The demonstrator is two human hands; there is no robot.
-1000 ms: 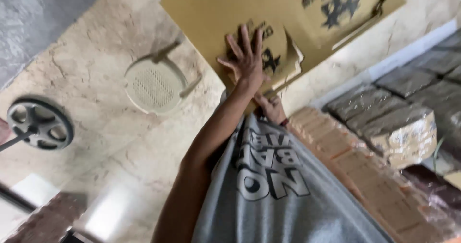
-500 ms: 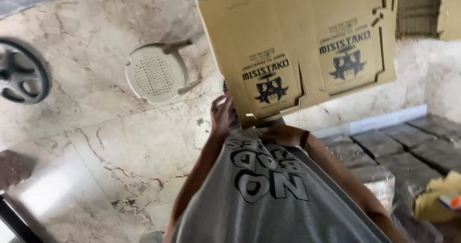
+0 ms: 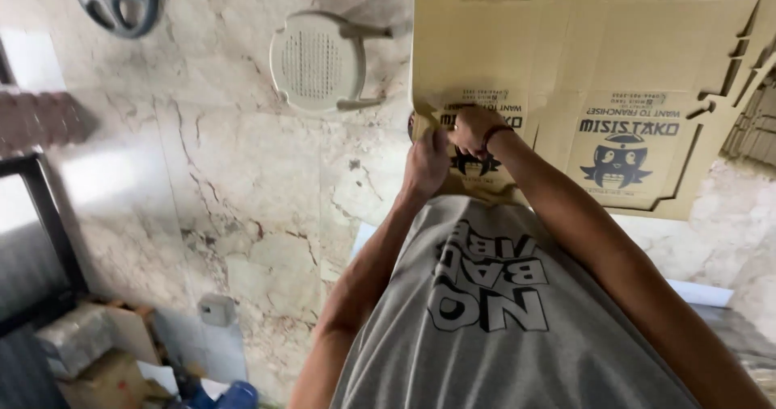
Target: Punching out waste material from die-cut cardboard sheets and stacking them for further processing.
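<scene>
1. The left hand is gripping the lower left corner of a flat, unfolded cardboard box blank, its fingers clenched around a bent flap.
2. The right hand is pinching the same edge just beside it, fingers closed on the cardboard; a dark band is circling the wrist.
3. The blank is being held out in front of the grey printed T-shirt, above the marble floor.
4. A white plastic stool is standing on the floor, left of the blank.
</scene>
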